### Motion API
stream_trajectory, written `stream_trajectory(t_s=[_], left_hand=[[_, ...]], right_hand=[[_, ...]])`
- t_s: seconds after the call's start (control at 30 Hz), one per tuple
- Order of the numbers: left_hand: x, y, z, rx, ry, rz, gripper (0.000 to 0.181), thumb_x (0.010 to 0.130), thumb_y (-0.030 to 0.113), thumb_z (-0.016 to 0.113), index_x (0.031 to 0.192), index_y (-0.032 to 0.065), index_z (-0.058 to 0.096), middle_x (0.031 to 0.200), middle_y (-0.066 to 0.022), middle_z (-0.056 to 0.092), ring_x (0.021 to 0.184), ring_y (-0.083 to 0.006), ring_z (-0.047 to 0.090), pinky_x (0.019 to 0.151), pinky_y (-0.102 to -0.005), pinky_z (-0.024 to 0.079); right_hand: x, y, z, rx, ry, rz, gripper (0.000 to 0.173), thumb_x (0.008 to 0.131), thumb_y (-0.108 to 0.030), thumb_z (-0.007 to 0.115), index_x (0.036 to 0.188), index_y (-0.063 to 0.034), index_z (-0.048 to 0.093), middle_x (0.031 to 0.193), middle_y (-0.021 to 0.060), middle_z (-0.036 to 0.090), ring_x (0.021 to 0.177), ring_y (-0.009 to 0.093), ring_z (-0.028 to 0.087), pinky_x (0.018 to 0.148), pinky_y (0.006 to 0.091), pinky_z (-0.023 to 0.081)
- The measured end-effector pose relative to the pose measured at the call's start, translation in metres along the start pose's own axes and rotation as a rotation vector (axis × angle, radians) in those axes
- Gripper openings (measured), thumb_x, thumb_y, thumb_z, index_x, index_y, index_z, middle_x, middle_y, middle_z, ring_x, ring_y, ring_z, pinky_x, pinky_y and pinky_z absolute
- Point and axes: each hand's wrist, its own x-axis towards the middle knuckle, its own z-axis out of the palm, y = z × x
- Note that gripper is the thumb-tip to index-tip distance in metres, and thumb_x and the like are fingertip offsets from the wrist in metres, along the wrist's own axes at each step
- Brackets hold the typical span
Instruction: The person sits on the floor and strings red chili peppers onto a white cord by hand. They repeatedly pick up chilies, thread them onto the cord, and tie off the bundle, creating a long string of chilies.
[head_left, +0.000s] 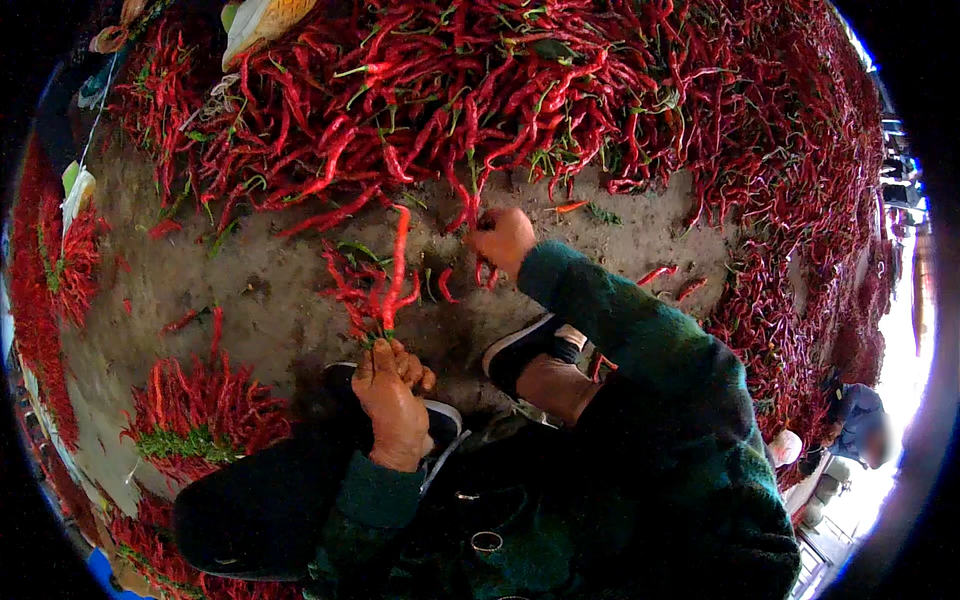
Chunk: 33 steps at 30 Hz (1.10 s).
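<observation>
My left hand is closed on the stem ends of a few red chili peppers; they point up, away from me. My right hand, somewhat blurred, is at the near edge of a large heap of long red chilies. Its fingers are curled beside a chili with a green stem; whether they grip it I cannot tell. A few loose chilies lie on the floor between my hands.
A bundle of chilies with green stems lies at the left, another farther left. More chilies spread along the right. My shoes stand on the dirty floor. Another person is at the far right.
</observation>
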Motion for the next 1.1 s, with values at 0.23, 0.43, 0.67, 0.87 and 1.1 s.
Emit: stream_trajectory(t_s=[0.23,0.43,0.67,0.87,1.1], left_hand=[[0.005,-0.002,-0.006,0.055,0.016,0.14,0.021,0.09,0.022,0.046,0.076,0.0064,0.048,0.059,-0.0016,0.042,0.052,-0.0133,0.04,0.049,-0.032,0.037],[0.004,-0.003,-0.007,0.698,0.071,0.518,0.025,0.091,0.022,0.043,0.079,0.0012,0.051,0.073,-0.0114,0.057,0.065,-0.0204,0.053,0.062,-0.0354,0.043],[0.012,-0.028,-0.026,0.817,-0.041,0.18,0.025,0.088,0.025,0.047,0.084,0.0011,0.052,0.067,-0.01,0.056,0.062,-0.023,0.052,0.056,-0.0383,0.041],[0.013,-0.037,-0.039,-0.064,-0.045,-0.159,0.019,0.087,0.026,0.049,0.084,0.007,0.05,0.059,-0.0019,0.044,0.045,-0.0149,0.039,0.044,-0.0305,0.034],[-0.001,0.009,-0.005,-0.087,0.007,0.087,0.024,0.089,0.03,0.047,0.075,0.0098,0.044,0.054,0.0019,0.032,0.045,-0.0109,0.032,0.043,-0.028,0.029]], right_hand=[[-0.062,-0.031,-0.026,0.069,-0.168,-0.127,0.024,0.071,-0.019,0.062,0.089,-0.0035,0.061,0.082,0.016,0.061,0.071,0.031,0.06,0.058,0.0383,0.048],[-0.116,-0.033,-0.013,-0.889,-0.446,-0.802,0.014,0.069,-0.016,0.056,0.081,-0.0102,0.051,0.076,0.0098,0.047,0.062,0.027,0.057,0.046,0.0385,0.044],[-0.11,-0.057,-0.016,-0.625,-0.152,-0.95,0.015,0.065,-0.015,0.057,0.079,-0.0091,0.055,0.073,0.0112,0.048,0.059,0.027,0.057,0.046,0.0387,0.045],[-0.066,-0.048,-0.008,-0.154,-0.285,-0.546,0.026,0.07,-0.033,0.065,0.082,-0.0096,0.063,0.074,0.0092,0.056,0.068,0.028,0.058,0.053,0.0399,0.045],[0.023,-0.036,-0.004,-0.62,0.273,-0.204,0.028,0.07,-0.026,0.058,0.092,-0.0098,0.053,0.093,0.0171,0.053,0.081,0.036,0.054,0.063,0.0464,0.044]])
